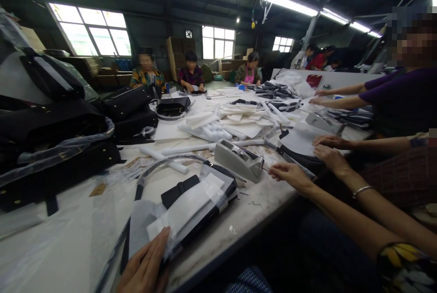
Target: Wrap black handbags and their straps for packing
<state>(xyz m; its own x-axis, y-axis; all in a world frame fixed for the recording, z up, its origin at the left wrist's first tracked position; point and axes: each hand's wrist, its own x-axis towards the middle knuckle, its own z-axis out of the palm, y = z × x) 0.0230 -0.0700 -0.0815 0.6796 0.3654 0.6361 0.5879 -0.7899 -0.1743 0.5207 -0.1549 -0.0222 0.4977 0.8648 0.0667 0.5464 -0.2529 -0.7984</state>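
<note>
Left hand (146, 261) is lying on the near end of the white paper (191, 209) over a black bag (200, 227), fingers fairly straight and close together. Thumb isn't showing clearly, so can't tell whether it's gripping underneath or only pressing; either way, it's probably bracing the loose layers against sliding. Right hand (290, 175) is reaching across to the front of the grey tape dispenser (235, 165), thumb and fingertips pinched together on what looks like the tape (265, 169) end (thin and hard to see, so not certain).

Bag is resting on the table (252, 206) near the front edge, between the two hands. Dispenser is sitting just past its far end, presumably so the right hand can get tape while the left is minding the paper. Clear film is crossing the paper near that end, apparently holding it down. Strap (138, 193) is looping out to the left, away from the paper, likely to leave the top free.

White tubes (170, 165) and stacked paper (246, 118) are lying behind the dispenser, seemingly as shared supplies. More black bags (129, 104) are piling up at left. On the right, a co-worker's hands (332, 159) are resting on another paper-covered piece.
</note>
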